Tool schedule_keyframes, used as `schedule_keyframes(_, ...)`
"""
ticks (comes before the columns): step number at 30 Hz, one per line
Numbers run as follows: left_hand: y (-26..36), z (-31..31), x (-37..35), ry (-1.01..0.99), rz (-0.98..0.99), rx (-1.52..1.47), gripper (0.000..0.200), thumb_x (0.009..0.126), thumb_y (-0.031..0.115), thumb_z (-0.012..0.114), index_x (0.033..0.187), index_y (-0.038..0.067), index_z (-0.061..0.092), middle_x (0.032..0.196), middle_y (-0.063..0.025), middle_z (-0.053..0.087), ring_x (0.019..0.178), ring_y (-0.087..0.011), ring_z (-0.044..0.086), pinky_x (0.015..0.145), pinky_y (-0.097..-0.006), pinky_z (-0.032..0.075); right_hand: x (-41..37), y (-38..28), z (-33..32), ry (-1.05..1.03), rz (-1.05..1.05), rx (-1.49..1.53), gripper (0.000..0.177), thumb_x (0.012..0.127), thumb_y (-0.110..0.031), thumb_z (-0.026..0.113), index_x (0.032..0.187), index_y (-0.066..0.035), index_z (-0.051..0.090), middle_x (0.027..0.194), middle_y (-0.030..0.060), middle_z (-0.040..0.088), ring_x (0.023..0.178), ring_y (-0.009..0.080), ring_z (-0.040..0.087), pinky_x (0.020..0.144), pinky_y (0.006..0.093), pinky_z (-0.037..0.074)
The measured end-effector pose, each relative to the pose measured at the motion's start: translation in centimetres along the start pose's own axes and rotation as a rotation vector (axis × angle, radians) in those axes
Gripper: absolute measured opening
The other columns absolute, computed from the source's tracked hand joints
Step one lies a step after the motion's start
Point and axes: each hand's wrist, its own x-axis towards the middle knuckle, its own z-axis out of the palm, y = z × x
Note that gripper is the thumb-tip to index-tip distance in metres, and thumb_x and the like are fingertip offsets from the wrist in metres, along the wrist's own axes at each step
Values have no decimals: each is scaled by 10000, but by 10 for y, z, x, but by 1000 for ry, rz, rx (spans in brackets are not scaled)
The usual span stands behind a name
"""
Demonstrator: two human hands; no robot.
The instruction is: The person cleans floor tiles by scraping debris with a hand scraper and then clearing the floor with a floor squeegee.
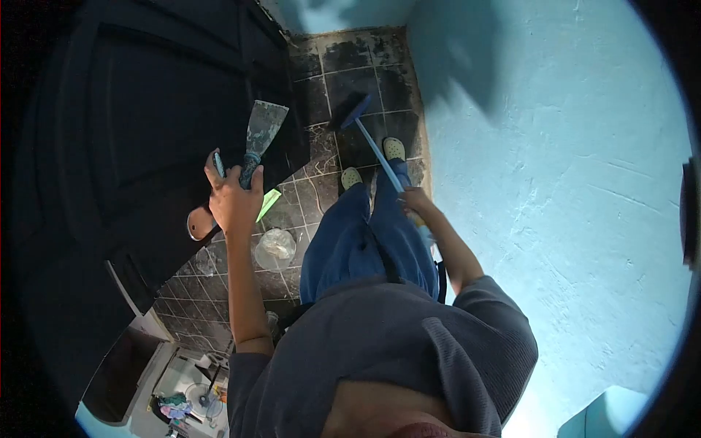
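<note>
My left hand (234,201) is raised beside the dark door, its fingers closed round the handle of a scraper (264,131). The scraper's wide, stained metal blade points up and away from me. Next to that handle, a second small dark item with a pale edge (218,164) sits between my fingers; I cannot make out what it is. My right hand (416,203) grips the light blue pole of a broom (376,150) near my right leg. Its dark blue head (355,111) rests on the black floor tiles ahead of my feet.
A dark panelled door (161,124) fills the left side. The light blue wall (540,182) runs along my right. A clear bucket (275,250), a bright green object (269,204) and a crumpled clear bag (207,261) lie on the tiled floor (292,212). Scraps litter the tiles.
</note>
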Motion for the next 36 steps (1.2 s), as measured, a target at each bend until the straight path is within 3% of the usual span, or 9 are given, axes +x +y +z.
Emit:
schedule_keyframes(8,-8,3,-2,62,98,-12,358,703,344,634,788,-3,611,1261,-140,341,843,-297,588,663,-376,496,-118,-110,-22,4,-260,-5,366,821,-123,468,1149,39,465,628,90,537,439,156,488,396,283,395)
schedule_keyframes(10,-10,4,-1,77,108,-32,361,708,345,631,794,-6,613,1268,-144,333,858,-295,586,676,-375,494,-10,-99,-39,263,-1076,-843,292,820,-123,447,1047,46,518,664,90,561,465,165,506,411,295,397)
schedule_keyframes(14,-6,2,-6,83,102,-47,379,712,350,634,815,-15,619,1282,-151,322,902,-279,577,701,-376,488,81,-166,-14,-78,-248,358,167,811,-134,440,869,12,495,770,200,589,596,275,592,541,395,458)
schedule_keyframes(17,-6,4,-3,102,115,-34,395,707,361,639,821,-16,621,1289,-150,318,917,-275,573,710,-376,486,155,-145,-10,-71,-112,420,219,849,-214,425,881,-24,529,715,101,595,584,215,570,579,308,471)
schedule_keyframes(19,-6,4,-9,119,156,-35,402,704,370,641,824,-14,622,1291,-148,318,922,-277,572,713,-376,485,93,-109,-15,286,-563,-846,237,835,-203,412,890,-7,533,756,167,603,695,285,595,636,368,466)
schedule_keyframes(21,-1,1,-9,120,103,-4,407,703,388,639,825,-1,627,1287,-148,325,928,-282,569,717,-379,485,57,-35,-22,454,-592,-861,257,822,-209,403,888,-2,540,802,216,595,813,322,587,688,411,442)
schedule_keyframes(24,3,-3,-12,100,64,-35,402,703,397,635,827,15,632,1284,-150,329,921,-290,570,720,-382,485,13,89,-47,204,-334,-261,241,822,-180,423,805,38,526,498,129,486,407,234,499,391,351,391)
schedule_keyframes(26,6,-7,-15,99,42,-45,406,708,406,623,838,22,632,1287,-148,327,910,-302,571,722,-389,483,-121,41,-33,167,10,249,194,822,-155,445,832,20,529,494,112,477,381,196,481,350,318,370)
schedule_keyframes(36,15,-16,-30,133,41,-43,430,720,429,590,898,39,631,1293,-160,329,946,-340,544,780,-406,450,-219,-3,-7,57,-241,-9,322,777,-90,476,1077,18,523,508,71,473,413,160,486,370,297,419)
